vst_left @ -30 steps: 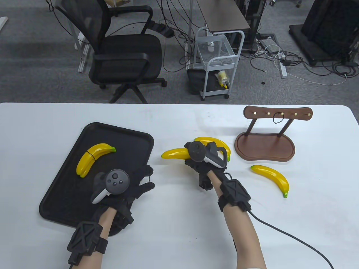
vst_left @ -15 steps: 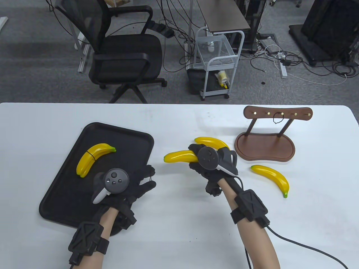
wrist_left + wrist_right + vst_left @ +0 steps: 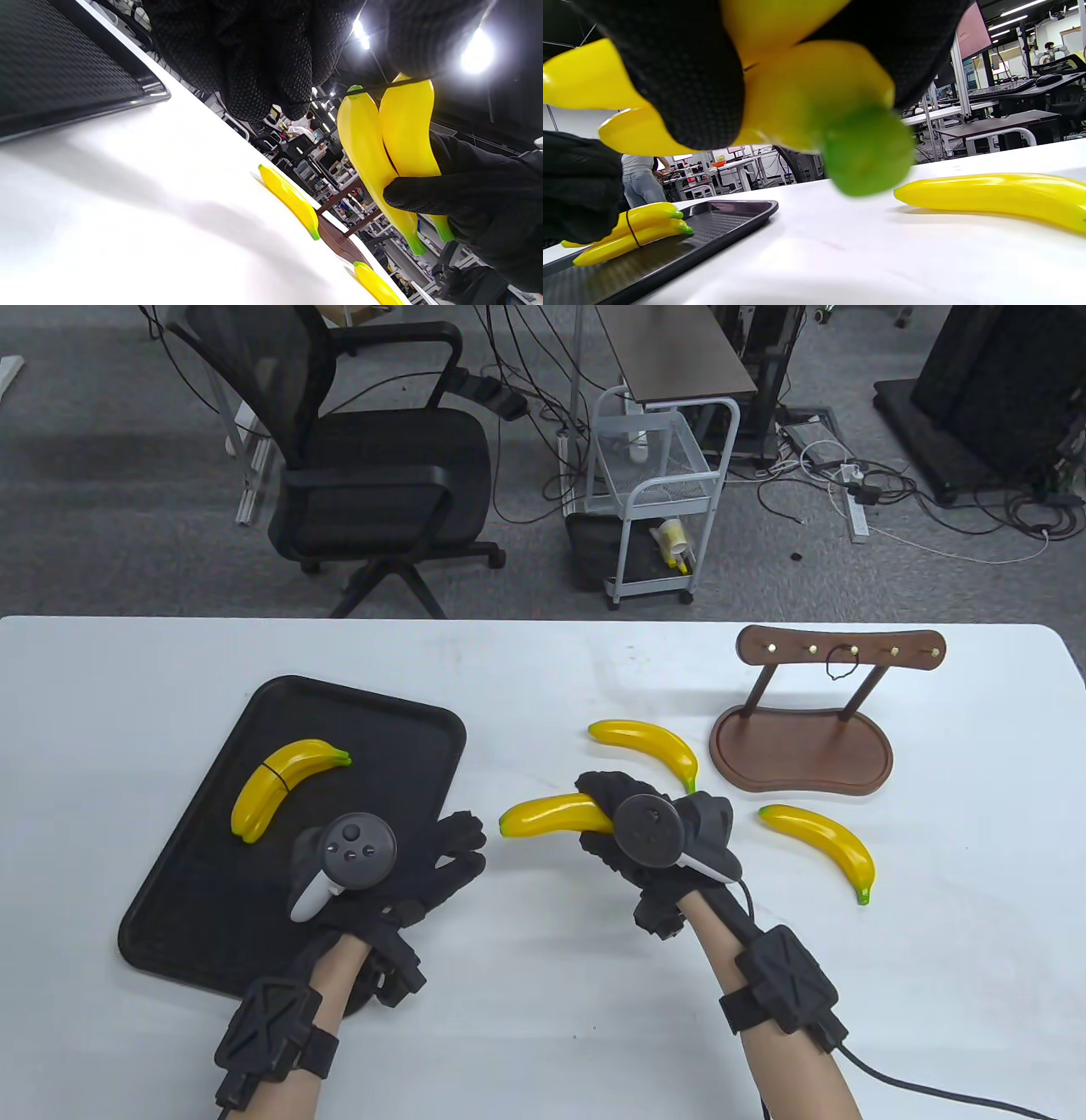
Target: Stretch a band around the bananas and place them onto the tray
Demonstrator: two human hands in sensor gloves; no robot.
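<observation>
Nowhere legible writing; right hand (image 3: 632, 831) grips bananas (image 3: 551, 816).

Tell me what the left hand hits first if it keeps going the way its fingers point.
Most likely the bananas held in the right hand. The left hand points its fingers up and right across the table view, toward their free tips; the left wrist view shows a thin band near those tips. Depth is uncertain.

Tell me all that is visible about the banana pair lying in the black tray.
The banana pair is two glossy yellow bananas, plastic by their look, with green tips, lying side by side and curved the same way. A thin dark band goes around them near the middle. They rest flat on the textured floor of the black tray, in its far left part, green tips toward the table's middle. Neither hand touches them.
</observation>
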